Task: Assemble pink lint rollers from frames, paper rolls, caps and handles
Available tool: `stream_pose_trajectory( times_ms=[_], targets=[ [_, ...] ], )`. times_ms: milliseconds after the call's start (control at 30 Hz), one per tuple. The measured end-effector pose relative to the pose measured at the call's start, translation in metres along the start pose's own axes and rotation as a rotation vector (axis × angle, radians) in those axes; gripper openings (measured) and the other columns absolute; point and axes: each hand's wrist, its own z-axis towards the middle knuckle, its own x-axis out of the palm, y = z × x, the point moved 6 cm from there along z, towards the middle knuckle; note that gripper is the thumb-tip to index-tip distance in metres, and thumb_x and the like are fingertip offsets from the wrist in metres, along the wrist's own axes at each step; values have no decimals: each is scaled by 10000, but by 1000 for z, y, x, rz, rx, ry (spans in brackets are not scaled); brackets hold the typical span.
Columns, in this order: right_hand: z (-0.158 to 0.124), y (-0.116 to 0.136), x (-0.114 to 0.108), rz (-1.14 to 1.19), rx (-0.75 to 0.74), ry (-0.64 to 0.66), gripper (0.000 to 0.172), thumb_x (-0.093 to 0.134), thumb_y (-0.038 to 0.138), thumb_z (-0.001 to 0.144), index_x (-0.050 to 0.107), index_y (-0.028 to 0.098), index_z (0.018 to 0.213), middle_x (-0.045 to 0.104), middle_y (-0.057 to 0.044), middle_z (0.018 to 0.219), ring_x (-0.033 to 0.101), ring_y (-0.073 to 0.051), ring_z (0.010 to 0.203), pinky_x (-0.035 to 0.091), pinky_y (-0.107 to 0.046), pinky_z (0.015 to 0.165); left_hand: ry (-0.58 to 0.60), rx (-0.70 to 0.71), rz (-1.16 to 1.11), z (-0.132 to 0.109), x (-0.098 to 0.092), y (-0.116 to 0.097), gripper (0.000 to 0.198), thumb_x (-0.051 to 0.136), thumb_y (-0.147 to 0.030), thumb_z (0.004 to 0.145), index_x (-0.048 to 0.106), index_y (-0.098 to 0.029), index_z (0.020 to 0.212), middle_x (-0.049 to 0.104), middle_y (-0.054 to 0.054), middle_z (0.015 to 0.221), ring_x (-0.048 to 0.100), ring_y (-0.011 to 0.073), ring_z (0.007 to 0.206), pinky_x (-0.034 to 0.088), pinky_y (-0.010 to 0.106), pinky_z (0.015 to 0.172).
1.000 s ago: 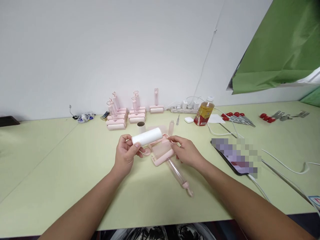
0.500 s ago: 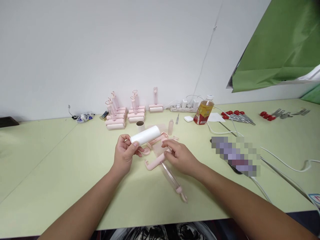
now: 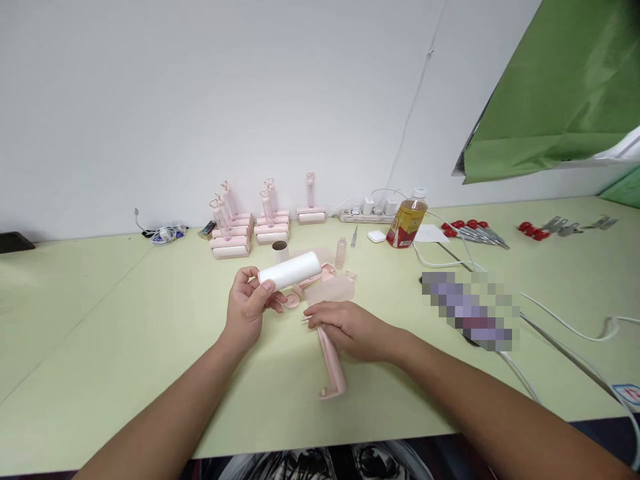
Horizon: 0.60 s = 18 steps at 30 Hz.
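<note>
1. Pink frame has turned, gripped by the right hand, nearside of the white roll.
2. Left hand clasps that roll.
3. Behind the roll: one upright tube, two roller clusters, one bottle.

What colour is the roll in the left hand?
Plain white; the roll in the left hand shows best in the head view.

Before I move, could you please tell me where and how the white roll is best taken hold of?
Probably around the free end of the white roll, from the right: the left hand grips the opposite end, leaving most of that straight cylinder exposed.
</note>
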Motion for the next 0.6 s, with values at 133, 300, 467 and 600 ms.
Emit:
stream_pose_trajectory(
  times_ms=[133, 300, 467, 600],
  targets=[
    [6, 0, 6, 69, 124, -79, 346, 419, 105, 882, 691, 146, 1093, 655, -119, 1231, 587, -205, 1170, 454, -353, 1000, -137, 134, -53, 11, -20, -22, 464, 752, -396, 679, 400, -218, 925, 631, -48, 677, 657, 158, 503, 506, 235, 413],
    [40, 4, 18, 69, 285, -100, 316, 480, 145, 840, 672, 176, 1089, 651, -98, 1193, 605, -229, 1101, 488, -338, 910, -270, 313, -119, 18, -43, -56, 422, 728, -409, 697, 426, -215, 920, 654, -28, 743, 654, 143, 501, 505, 228, 404],
    [103, 2, 40, -219, 319, 77, 148, 568, 228, 813, 632, 144, 916, 625, -139, 1048, 631, -239, 890, 488, -313, 712, -297, 367, -125, 16, -49, -65, 424, 734, -410, 694, 431, -211, 914, 652, -25, 738, 651, 144, 497, 506, 231, 405],
    [143, -3, 52, -300, 340, 118, 189, 572, 262, 837, 646, 116, 931, 621, -181, 1018, 637, -258, 855, 474, -335, 701, -266, 325, -113, 16, -45, -60, 456, 739, -432, 678, 416, -215, 918, 649, -36, 708, 648, 148, 480, 492, 223, 384]
  ],
)
